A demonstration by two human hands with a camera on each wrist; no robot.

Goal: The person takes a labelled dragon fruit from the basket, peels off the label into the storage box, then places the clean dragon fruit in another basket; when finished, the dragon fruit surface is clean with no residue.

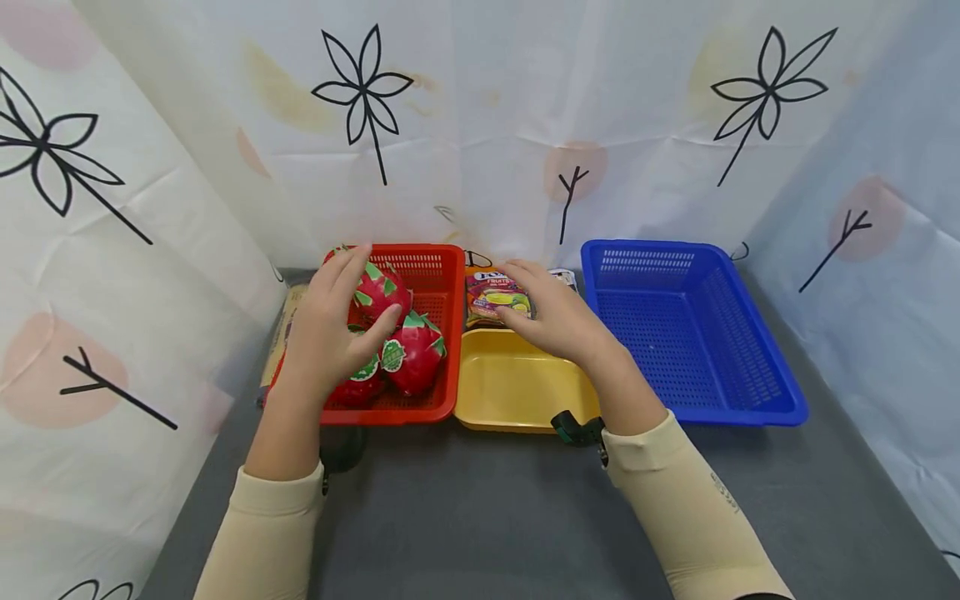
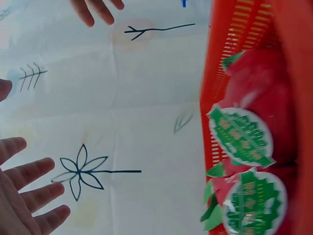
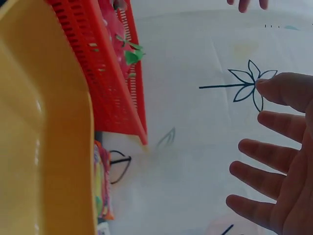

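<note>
My left hand (image 1: pixel 325 329) hovers over the left part of a red basket (image 1: pixel 454 333), fingers spread and holding nothing. Several dragon fruits (image 1: pixel 420 354) with green leaf tips lie in that basket, and the hand hides some of them. White and green stickers (image 2: pixel 242 137) show on the fruits in the left wrist view. Above the yellow tray (image 1: pixel 517 379) is my right hand (image 1: pixel 558 317), its fingers apart with nothing between them. Behind the tray lies a colourful fruit-printed packet (image 1: pixel 495 296), partly covered by the right fingers.
A blue basket (image 1: pixel 660 333) with nothing in it stands on the right. Another packet (image 1: pixel 281 333) sticks out left of the red basket. Everything rests on a dark grey table (image 1: pixel 480 517), enclosed by white patterned cloth (image 1: pixel 487 100) at the back and sides.
</note>
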